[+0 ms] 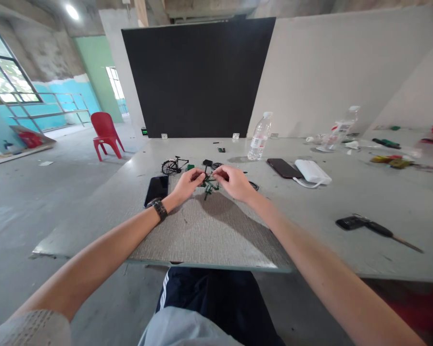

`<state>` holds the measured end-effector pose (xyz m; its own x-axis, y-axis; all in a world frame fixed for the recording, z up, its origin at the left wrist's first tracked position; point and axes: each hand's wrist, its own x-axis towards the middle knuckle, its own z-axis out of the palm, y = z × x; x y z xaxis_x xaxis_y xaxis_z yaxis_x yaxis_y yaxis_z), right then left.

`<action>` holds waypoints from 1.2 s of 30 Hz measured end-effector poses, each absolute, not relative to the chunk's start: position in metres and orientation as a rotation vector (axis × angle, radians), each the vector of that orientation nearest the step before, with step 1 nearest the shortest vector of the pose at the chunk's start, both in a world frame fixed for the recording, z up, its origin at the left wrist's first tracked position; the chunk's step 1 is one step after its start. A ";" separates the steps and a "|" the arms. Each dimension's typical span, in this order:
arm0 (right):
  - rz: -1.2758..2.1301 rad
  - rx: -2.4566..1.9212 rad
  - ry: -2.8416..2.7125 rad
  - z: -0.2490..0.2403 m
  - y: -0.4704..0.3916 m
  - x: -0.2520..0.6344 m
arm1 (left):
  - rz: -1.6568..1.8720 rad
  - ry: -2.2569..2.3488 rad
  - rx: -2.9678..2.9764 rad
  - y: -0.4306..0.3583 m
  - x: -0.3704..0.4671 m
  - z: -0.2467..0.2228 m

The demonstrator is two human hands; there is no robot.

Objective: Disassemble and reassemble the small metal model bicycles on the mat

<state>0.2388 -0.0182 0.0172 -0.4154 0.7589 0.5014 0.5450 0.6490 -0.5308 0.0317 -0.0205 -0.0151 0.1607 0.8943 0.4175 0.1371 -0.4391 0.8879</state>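
Both hands meet over the middle of the table around a small green model bicycle frame (210, 188). My left hand (188, 184) pinches at the frame's left side with thumb and forefinger. My right hand (235, 181) has its fingertips pressed together at the upper right of the frame; whatever tiny part they hold is too small to make out. Just beyond the hands lie a small black part (207, 163) and a little wheel (217, 166). Another small wheel (254, 185) rests right of my right hand. A dark model bicycle (174, 166) stands behind my left hand.
A phone (156, 188) lies left of my left hand. Farther right are a clear bottle (260, 137), a dark phone (283, 168), a white power bank (313, 172) and a car key (351, 222) beside a black-handled screwdriver (380, 229). A black panel (198, 79) stands behind the table.
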 end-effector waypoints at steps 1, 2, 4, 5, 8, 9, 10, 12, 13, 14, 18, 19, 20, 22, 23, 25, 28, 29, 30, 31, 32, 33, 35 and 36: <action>0.306 -1.039 -2.139 0.018 -0.015 0.244 | 1.339 0.992 1.683 -0.020 0.032 -0.016; 0.233 -1.092 -2.144 0.018 -0.010 0.251 | 1.334 0.992 1.664 -0.020 0.033 -0.016; 0.101 -1.252 -2.141 0.019 -0.001 0.270 | 1.336 1.005 1.637 -0.019 0.032 -0.018; 0.044 -1.334 -2.137 0.019 0.003 0.282 | 1.339 1.014 1.628 -0.019 0.032 -0.018; -0.063 -1.575 -2.093 0.019 0.013 0.319 | 1.351 1.029 1.594 -0.017 0.030 -0.021; -0.060 -1.675 -2.063 0.019 0.015 0.330 | 1.354 1.033 1.580 -0.016 0.029 -0.022; -0.032 -1.787 -2.018 0.019 0.016 0.339 | 1.355 1.037 1.563 -0.016 0.029 -0.022; 0.055 -1.960 -1.965 0.019 0.019 0.351 | 1.349 1.047 1.509 -0.014 0.028 -0.024; 0.089 -2.023 -1.946 0.018 0.021 0.355 | 1.341 1.052 1.480 -0.013 0.028 -0.026; 0.114 -2.066 -1.937 0.017 0.022 0.357 | 1.335 1.058 1.458 -0.013 0.028 -0.027; 0.137 -2.099 -1.941 0.013 0.028 0.357 | 1.368 1.099 1.465 -0.010 0.027 -0.030; 0.135 -2.090 -1.946 0.011 0.029 0.357 | 1.376 1.102 1.474 -0.010 0.027 -0.030; 0.132 -2.080 -1.950 0.010 0.030 0.357 | 1.375 1.097 1.476 -0.011 0.028 -0.030; 0.126 -2.063 -1.953 0.007 0.032 0.357 | 1.360 1.073 1.472 -0.011 0.028 -0.029; 0.128 -2.057 -1.953 0.006 0.033 0.357 | 1.351 1.062 1.471 -0.012 0.029 -0.028; 0.136 -2.050 -1.960 0.006 0.033 0.358 | 1.338 1.052 1.486 -0.013 0.029 -0.027; 0.144 -2.015 -2.011 0.011 0.031 0.358 | 1.329 1.052 1.526 -0.015 0.028 -0.025; 0.154 -1.967 -2.063 0.015 0.029 0.358 | 1.333 1.059 1.538 -0.015 0.028 -0.025; 0.172 -1.898 -2.128 0.019 0.027 0.358 | 1.340 1.073 1.551 -0.016 0.028 -0.024; 0.203 -1.821 -2.198 0.023 0.024 0.357 | 1.347 1.096 1.565 -0.016 0.027 -0.023; 0.244 -1.750 -2.259 0.026 0.021 0.357 | 1.353 1.123 1.579 -0.017 0.027 -0.023; 0.287 -1.710 -2.297 0.029 0.019 0.356 | 1.356 1.149 1.591 -0.018 0.027 -0.022; 0.364 -1.690 -2.333 0.033 0.015 0.355 | 1.357 1.167 1.600 -0.018 0.026 -0.022; 0.389 -1.693 -2.344 0.033 0.015 0.355 | 1.357 1.161 1.594 -0.018 0.026 -0.022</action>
<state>0.3546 0.0147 0.0333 -0.3101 0.9504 0.0256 0.8912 0.3000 -0.3403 0.0260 -0.0180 -0.0216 0.0352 0.9452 0.3246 0.1738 -0.3257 0.9294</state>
